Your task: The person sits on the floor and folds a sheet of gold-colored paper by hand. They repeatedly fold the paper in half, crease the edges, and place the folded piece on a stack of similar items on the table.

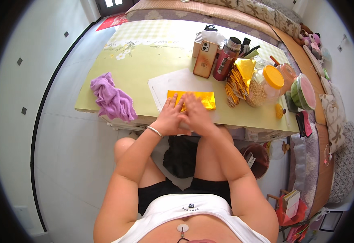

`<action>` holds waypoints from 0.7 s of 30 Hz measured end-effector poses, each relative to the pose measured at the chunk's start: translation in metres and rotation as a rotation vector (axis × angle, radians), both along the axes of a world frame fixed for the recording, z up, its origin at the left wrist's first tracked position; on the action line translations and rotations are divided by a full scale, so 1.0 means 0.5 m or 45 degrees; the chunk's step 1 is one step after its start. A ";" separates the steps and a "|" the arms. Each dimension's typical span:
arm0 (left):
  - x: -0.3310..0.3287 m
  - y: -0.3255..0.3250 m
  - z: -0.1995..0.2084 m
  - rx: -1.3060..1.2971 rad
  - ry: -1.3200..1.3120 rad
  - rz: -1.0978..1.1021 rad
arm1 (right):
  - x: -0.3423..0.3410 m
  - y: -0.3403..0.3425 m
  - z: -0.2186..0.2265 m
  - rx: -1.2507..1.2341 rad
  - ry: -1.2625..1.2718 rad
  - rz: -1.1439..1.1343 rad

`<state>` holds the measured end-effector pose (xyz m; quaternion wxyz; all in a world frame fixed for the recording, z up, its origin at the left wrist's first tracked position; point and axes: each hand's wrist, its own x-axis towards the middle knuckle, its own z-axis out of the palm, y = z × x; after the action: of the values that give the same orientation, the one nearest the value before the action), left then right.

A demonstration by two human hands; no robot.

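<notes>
Gold foil sheet [204, 98] is lying on white paper [181, 80] at the near side, left hand [170, 117] on it, fingers spread, right hand [198, 115] flat over it too, kinda blurry. Dark red bottle [226, 60] to the far right has pale print; tablecloth [140, 73] has faint script. Clear jar [261, 90], yellow lid [273, 77]: roughly half full of tan bits [256, 96]. Reddish bin [263, 171] near right holds something whitish [250, 160].

Head camera: we look out from the wearer's head, left of a side-by-side pair.
Facing: down and ahead, over the left hand [170, 120] and right hand [198, 116] to the table [124, 71].
Nearness: white top [213, 208] closest to us, dark door [123, 8] far off.
Fisheye rim: we see straight edges bend.
</notes>
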<state>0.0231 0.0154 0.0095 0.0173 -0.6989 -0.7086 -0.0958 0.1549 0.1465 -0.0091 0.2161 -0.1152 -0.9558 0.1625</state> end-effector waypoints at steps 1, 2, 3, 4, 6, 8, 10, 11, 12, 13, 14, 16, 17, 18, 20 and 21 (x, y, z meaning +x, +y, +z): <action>0.002 -0.006 -0.002 -0.025 -0.008 0.033 | 0.004 -0.022 0.000 -0.016 -0.210 0.007; 0.003 -0.013 -0.003 -0.030 -0.003 0.050 | 0.002 -0.019 0.003 -0.075 -0.226 0.033; 0.007 -0.019 -0.002 -0.034 -0.005 0.066 | 0.007 -0.011 0.004 -0.133 -0.249 0.058; 0.011 -0.025 -0.003 -0.037 -0.007 0.081 | 0.018 -0.003 0.006 -0.047 -0.316 -0.002; 0.006 -0.044 -0.015 -0.071 0.000 0.175 | 0.048 0.022 0.011 0.126 -0.448 -0.118; -0.006 -0.071 -0.015 -0.113 -0.009 0.300 | 0.086 0.053 0.017 0.125 -0.486 -0.160; -0.028 -0.090 -0.007 -0.160 -0.024 0.360 | 0.118 0.074 0.019 0.122 -0.483 -0.196; -0.040 -0.098 -0.006 -0.184 -0.030 0.391 | 0.129 0.081 0.018 0.118 -0.461 -0.207; -0.048 -0.102 -0.006 0.012 -0.003 0.376 | 0.136 0.086 0.018 0.114 -0.438 -0.218; -0.070 -0.103 -0.013 0.113 -0.132 0.377 | 0.135 0.095 0.013 0.085 -0.298 -0.221; -0.101 -0.098 -0.024 0.213 -0.261 0.377 | 0.128 0.107 0.001 0.056 -0.158 -0.224; -0.110 -0.082 -0.021 0.600 -0.442 0.449 | 0.114 0.108 0.008 -0.096 0.083 -0.256; -0.115 -0.070 -0.019 0.624 -0.475 0.456 | 0.107 0.107 0.011 -0.213 0.189 -0.285; -0.126 -0.057 -0.014 0.647 -0.507 0.464 | 0.094 0.099 0.024 -0.332 0.297 -0.312; -0.141 -0.037 -0.024 0.694 -0.531 0.481 | 0.059 0.075 0.051 -0.947 0.337 -0.327; -0.137 -0.024 -0.020 0.602 -0.514 0.514 | 0.047 0.072 0.060 -1.248 0.355 -0.340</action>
<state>-0.0456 0.0033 -0.0005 0.0566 -0.4886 -0.7797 -0.3874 0.1786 0.1823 0.0207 0.2807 -0.3008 -0.7069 0.5754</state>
